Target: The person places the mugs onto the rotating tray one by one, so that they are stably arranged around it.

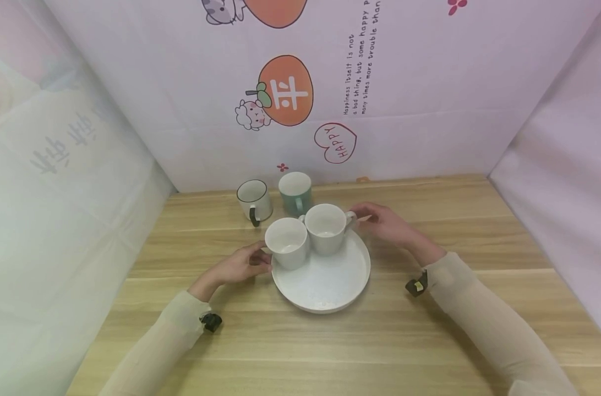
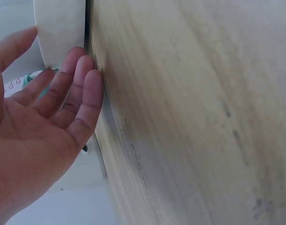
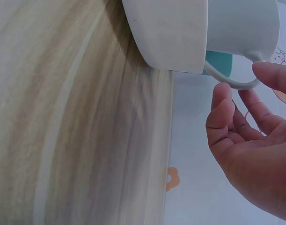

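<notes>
Two white mugs stand side by side toward the back of a round white tray. My right hand is at the handle of the right mug; in the right wrist view its thumb overlaps the upper end of the handle, with curled fingers close round its outer side. By the left mug, my left hand has its relaxed fingers at the tray's left rim. The left wrist view shows that palm turned up, thumb tip against the tray's pale side, nothing gripped.
Behind the tray stand a white mug with a black rim and handle and a teal mug. A printed white cloth rises along the back edge of the wooden table, with more cloth at both sides.
</notes>
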Motion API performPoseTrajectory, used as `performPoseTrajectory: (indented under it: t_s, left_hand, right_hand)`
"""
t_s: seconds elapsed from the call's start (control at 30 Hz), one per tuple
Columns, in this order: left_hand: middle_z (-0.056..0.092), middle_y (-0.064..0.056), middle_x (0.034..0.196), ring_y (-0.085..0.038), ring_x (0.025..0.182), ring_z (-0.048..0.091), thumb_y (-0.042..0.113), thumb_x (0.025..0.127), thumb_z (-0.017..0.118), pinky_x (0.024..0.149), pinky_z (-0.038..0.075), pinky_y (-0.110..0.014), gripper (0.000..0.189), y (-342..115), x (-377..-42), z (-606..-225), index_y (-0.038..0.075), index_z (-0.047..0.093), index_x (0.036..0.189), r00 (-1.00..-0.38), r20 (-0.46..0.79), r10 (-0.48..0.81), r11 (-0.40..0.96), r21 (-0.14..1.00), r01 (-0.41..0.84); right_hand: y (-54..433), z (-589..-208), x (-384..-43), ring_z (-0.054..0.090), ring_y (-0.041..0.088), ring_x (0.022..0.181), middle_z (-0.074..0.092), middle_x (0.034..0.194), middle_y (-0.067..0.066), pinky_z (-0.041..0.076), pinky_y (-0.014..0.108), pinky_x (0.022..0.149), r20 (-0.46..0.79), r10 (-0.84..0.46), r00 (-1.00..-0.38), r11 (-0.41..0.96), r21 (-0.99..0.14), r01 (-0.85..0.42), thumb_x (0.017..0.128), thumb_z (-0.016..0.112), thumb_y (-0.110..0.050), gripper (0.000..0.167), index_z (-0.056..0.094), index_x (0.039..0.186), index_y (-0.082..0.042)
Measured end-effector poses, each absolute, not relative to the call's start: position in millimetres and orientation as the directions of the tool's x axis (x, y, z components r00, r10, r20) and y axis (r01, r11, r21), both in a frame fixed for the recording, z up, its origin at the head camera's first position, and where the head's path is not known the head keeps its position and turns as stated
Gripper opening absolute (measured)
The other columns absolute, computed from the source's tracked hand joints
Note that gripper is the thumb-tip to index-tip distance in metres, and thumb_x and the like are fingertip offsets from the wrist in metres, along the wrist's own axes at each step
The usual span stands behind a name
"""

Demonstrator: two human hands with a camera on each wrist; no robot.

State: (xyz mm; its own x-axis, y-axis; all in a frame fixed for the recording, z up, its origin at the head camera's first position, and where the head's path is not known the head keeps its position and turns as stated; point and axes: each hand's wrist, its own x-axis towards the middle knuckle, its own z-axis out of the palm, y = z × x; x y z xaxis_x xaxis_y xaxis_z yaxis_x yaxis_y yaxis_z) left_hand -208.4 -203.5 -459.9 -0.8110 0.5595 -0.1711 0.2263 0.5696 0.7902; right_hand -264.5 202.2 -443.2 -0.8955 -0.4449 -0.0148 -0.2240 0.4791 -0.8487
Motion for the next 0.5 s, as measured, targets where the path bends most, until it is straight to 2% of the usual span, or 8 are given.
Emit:
performPoseTrajectory:
  t_s: [0.23, 0.4, 0.5]
  left_hand:
    - [0.069, -0.012, 0.122, -0.027, 0.116, 0.066, 0.019, 0.096, 0.067, 0.103, 0.051, -0.046, 0.050, -207.8, -209.9, -462.9, 0.009, 0.050, 0.142, -0.821, -0.123, 0.557, 0.570, 0.776, 0.270]
    - [0.073, -0.010, 0.114, -0.025, 0.109, 0.068, 0.015, 0.098, 0.064, 0.099, 0.054, -0.044, 0.038, -210.8, -211.8, -462.1, 0.008, 0.058, 0.135, -0.837, -0.068, 0.543, 0.577, 0.754, 0.313]
    - [0.074, -0.008, 0.109, -0.023, 0.105, 0.069, 0.013, 0.097, 0.063, 0.092, 0.056, -0.039, 0.034, -211.8, -213.1, -460.7, 0.008, 0.061, 0.131, -0.865, -0.057, 0.498, 0.602, 0.741, 0.297]
  right_hand:
    - [206.2, -439.0, -256.5, 0.060, 0.033, 0.117, 0.063, 0.131, 0.018, 0.050, 0.043, 0.096, -0.024, -0.445, -0.895, 0.534, -0.809, -0.244, 0.097, 0.063, -0.013, 0.039, 0.056, 0.135, -0.007]
    - [212.3, -442.1, -252.8, 0.063, 0.034, 0.110, 0.064, 0.128, 0.020, 0.054, 0.044, 0.091, -0.046, -0.443, -0.895, 0.580, -0.776, -0.247, 0.096, 0.063, -0.013, 0.041, 0.055, 0.136, -0.005]
    - [214.7, -444.4, -251.3, 0.064, 0.033, 0.109, 0.065, 0.125, 0.018, 0.054, 0.044, 0.090, -0.059, -0.449, -0.892, 0.603, -0.757, -0.253, 0.096, 0.063, -0.013, 0.041, 0.055, 0.135, -0.005]
